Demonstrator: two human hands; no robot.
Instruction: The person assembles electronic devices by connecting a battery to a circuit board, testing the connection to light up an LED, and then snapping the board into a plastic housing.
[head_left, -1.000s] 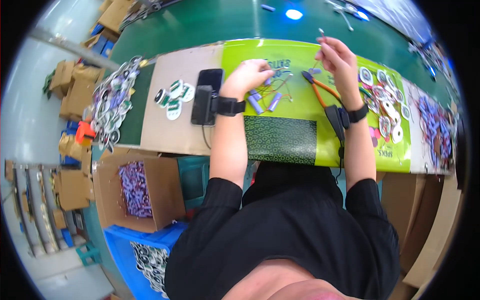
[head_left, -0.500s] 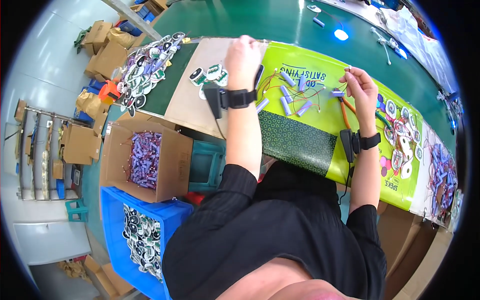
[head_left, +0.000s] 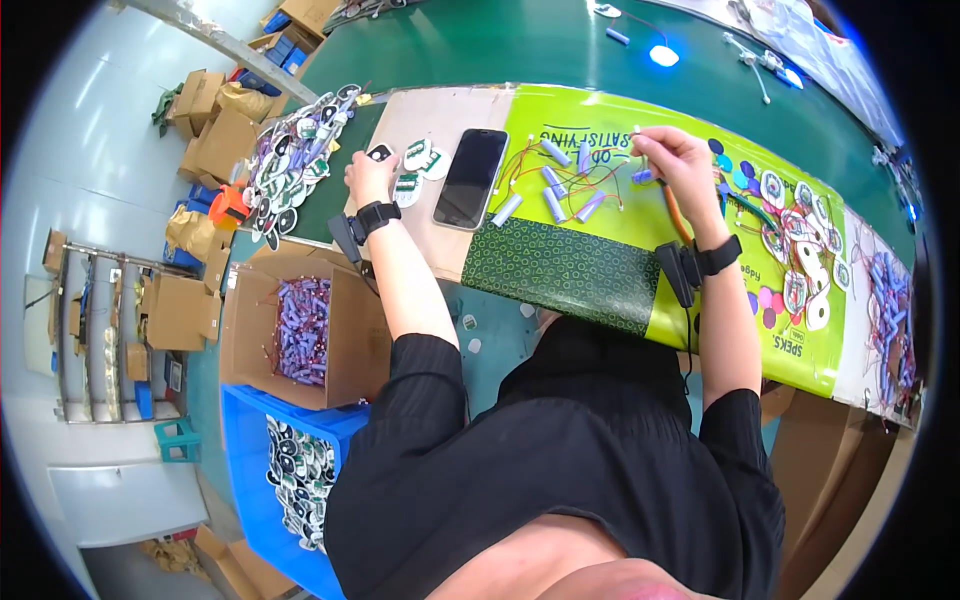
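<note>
My left hand [head_left: 368, 176] reaches out to the left and rests on a few small green-and-white round boards [head_left: 412, 172] on the brown card sheet [head_left: 440, 125]; its fingers are bent over one of them. My right hand [head_left: 672, 160] is raised over the yellow-green mat [head_left: 610, 220] and pinches a thin wire [head_left: 640, 150] between its fingertips. Several pale cylindrical cells [head_left: 550, 185] with red wires lie on the mat between the hands. A black phone [head_left: 470, 178] lies face up next to the left hand.
A heap of round boards [head_left: 295, 150] lies at the far left of the green table. Orange-handled cutters [head_left: 675, 215] lie by my right wrist. More boards [head_left: 795, 250] and purple cells [head_left: 890, 310] lie to the right. Below stand a carton of purple cells [head_left: 300, 330] and a blue crate [head_left: 290, 470].
My left hand has moved left, from the cells on the mat to the small boards on the card sheet. My right hand stays raised with the wire. The view has swung left.
</note>
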